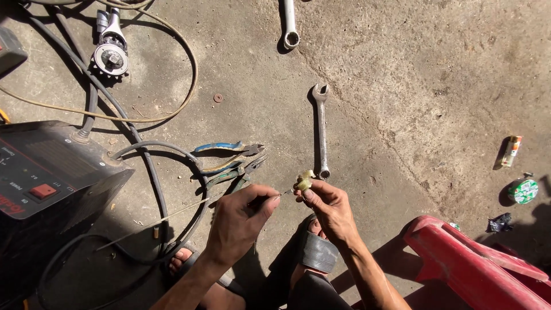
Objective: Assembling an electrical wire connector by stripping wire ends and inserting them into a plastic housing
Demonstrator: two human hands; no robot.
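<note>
My left hand (238, 221) pinches a long thin metal rod (172, 217) that runs off to the lower left, its tip pointing at a small pale yellow plastic part (305, 180). My right hand (330, 208) holds that part between thumb and fingers. Both hands hover over my sandalled feet (313, 250) above a concrete floor. A combination wrench (321, 132) lies just beyond the yellow part. Two pairs of pliers (232, 161) with blue and green handles lie left of the wrench.
A black machine with a red switch (43, 178) stands at the left, with black cables (143, 172) looping across the floor. A sprocket-like tool (111, 54) and another wrench (290, 26) lie farther off. A red plastic thing (470, 264), a lighter (511, 150) and a green-white roll (523, 191) are at right.
</note>
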